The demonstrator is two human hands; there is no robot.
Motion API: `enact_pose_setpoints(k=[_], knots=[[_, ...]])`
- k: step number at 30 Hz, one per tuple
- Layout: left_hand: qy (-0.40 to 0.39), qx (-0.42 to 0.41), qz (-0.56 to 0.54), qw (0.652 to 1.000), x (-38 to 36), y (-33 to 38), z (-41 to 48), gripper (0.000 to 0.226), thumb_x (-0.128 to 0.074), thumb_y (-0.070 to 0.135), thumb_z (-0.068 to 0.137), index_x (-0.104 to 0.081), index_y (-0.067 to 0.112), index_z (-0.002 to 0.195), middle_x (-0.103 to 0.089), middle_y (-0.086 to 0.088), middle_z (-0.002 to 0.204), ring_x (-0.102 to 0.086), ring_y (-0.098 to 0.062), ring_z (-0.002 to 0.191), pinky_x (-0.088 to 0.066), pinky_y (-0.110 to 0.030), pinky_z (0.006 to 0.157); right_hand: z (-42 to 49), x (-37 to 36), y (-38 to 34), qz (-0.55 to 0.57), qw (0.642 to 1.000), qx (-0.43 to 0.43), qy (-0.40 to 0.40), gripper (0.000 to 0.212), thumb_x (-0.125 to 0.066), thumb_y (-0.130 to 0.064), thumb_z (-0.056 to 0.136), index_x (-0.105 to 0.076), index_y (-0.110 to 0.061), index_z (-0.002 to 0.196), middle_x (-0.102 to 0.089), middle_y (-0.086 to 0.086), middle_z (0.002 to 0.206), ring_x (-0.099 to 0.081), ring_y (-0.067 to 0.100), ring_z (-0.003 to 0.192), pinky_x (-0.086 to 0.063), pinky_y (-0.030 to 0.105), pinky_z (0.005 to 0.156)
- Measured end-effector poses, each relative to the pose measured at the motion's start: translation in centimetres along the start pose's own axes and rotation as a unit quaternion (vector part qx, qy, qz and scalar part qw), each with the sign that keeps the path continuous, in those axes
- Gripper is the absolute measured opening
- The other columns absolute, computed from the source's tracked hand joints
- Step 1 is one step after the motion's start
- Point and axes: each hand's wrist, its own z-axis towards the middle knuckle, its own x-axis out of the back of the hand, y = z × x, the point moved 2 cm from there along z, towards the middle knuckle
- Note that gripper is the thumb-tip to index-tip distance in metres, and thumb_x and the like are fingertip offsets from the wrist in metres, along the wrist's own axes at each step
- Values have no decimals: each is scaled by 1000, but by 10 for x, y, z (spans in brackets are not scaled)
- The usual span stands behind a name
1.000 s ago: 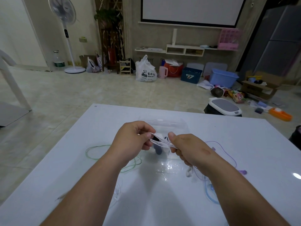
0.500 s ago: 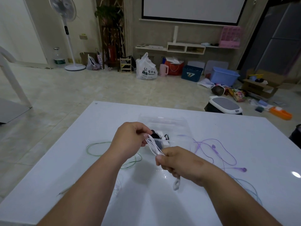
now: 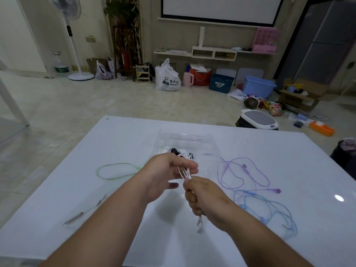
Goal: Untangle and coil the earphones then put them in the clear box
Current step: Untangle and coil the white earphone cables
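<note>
In the head view, the white earphones [image 3: 184, 173] are held above the desk [image 3: 260, 147], just in front of the clear box [image 3: 185, 138]. Their loops are gripped by the curled left hand [image 3: 169, 170] and the tail is pinched by the closed right hand [image 3: 205, 197], so light, even tension should be kept on each turn. One box and four loose sets are counted: green earphones [image 3: 115, 170], purple earphones [image 3: 244, 175], blue earphones [image 3: 269, 211] and a pale set [image 3: 82, 212].

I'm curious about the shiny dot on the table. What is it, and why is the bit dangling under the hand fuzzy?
Head view: the dot is glare, a light reflecting off the glossy white table; head view: the end of the white earphones dangling below the right hand looks motion-blurred; head view: the wide lens bends the room's edges.
</note>
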Motion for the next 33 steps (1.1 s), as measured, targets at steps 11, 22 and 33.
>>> enact_pose_setpoints(k=[11, 22, 33], knots=[[49, -52, 237, 969, -4, -39, 35, 32, -46, -2, 92, -71, 18, 90, -69, 5, 84, -57, -7, 75, -43, -19, 63, 6, -3, 37, -518, 835, 84, 168, 43, -23, -44, 102, -57, -21, 113, -57, 3, 112, -53, 27, 106, -40, 38, 88], [131, -109, 489, 856, -10, -60, 61, 27, -48, 2, 87, -61, 25, 86, -62, 3, 92, -59, -15, 85, -48, -28, 75, 7, 21, 30, -463, 876, 10, 133, 36, -31, -32, 97, -42, -17, 66, -55, 6, 84, -49, 24, 78, -37, 30, 68], [112, -143, 576, 797, -21, -60, 55, 29, -53, 8, 85, -36, 28, 99, -47, 3, 90, -44, -6, 68, -29, -24, 56, 5, 43, 15, -488, 863, 3, 135, 26, -37, -27, 96, -42, -19, 71, -55, 3, 85, -46, 23, 77, -38, 28, 67]])
